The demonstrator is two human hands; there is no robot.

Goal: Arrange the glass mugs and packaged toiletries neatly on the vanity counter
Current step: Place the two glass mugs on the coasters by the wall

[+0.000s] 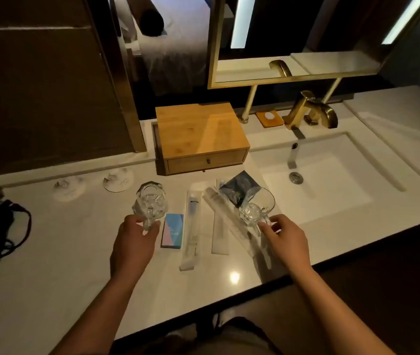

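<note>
Two hands each pinch a mug handle: left hand [133,240] holds the left glass mug [151,202], right hand [287,242] the right glass mug [257,207]. Packaged toiletries [192,226] lie between them on the vanity counter [63,239]; a wooden drawer box [201,137] sits at twelve o'clock.

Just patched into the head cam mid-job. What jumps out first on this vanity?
Two clear glass mugs dominate the middle of the counter: the left hand grips the left mug by its handle, and the right hand holds the right mug the same way. Between them lie long packaged toiletries and a small pink-and-blue box. Behind stands a wooden drawer box, with the white sink to its right.
</note>
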